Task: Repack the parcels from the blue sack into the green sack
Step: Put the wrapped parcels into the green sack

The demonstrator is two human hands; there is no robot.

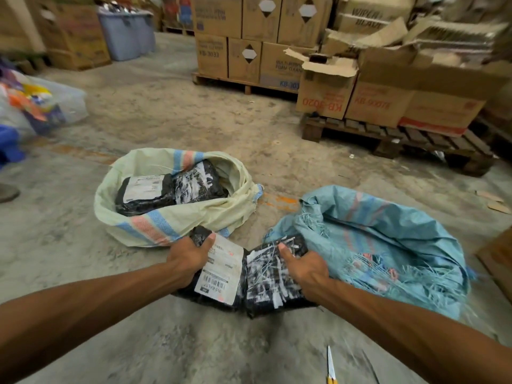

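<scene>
A black parcel with a white shipping label and torn white tape is held above the concrete floor, between the two sacks. My left hand grips its left end, thumb on top. Its right end is gripped by my right hand in the same way. The pale green sack with blue and pink stripes lies open at the left and holds a similar black labelled parcel. At the right lies the blue sack, crumpled and frayed, its mouth open; what is inside cannot be seen.
Scissors lie on the floor near the bottom edge. A wooden pallet with cardboard boxes stands behind the blue sack, more stacked boxes beyond. Plastic bags sit at the far left, a cardboard piece at the right edge.
</scene>
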